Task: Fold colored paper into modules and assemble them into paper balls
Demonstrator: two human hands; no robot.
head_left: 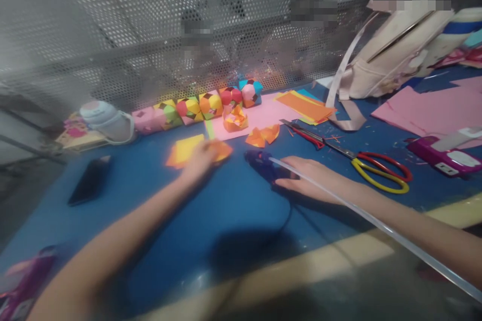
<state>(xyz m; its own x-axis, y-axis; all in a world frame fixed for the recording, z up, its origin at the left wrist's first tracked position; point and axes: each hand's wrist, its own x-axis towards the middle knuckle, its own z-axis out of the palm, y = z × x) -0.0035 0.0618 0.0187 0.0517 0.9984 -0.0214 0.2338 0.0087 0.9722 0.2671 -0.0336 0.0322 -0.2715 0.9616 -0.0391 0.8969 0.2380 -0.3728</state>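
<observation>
Seemingly for steady aim, the right hand [314, 174] wraps its fingers around a glue gun [259, 161] over the worktop [226, 200], while the left hand [201, 158], its fingers blurred beyond telling, covers yellow-and-orange papers [186, 149] farther left.

Along the back of the worktop [233, 195], a row of paper balls [188, 109] is set before a perforated screen [150, 40], with a bottle [109, 120] stood at its left end and a phone [89, 180] laid in front of that. Right of the row, paper strips [301, 106] are stacked behind scissors [354, 157]. Between phone and scissors, papers [186, 150] and a glue gun [259, 161] are held in the left and right hands respectively. Far right, a bag [399, 55] is placed behind loose sheets [425, 110].
</observation>
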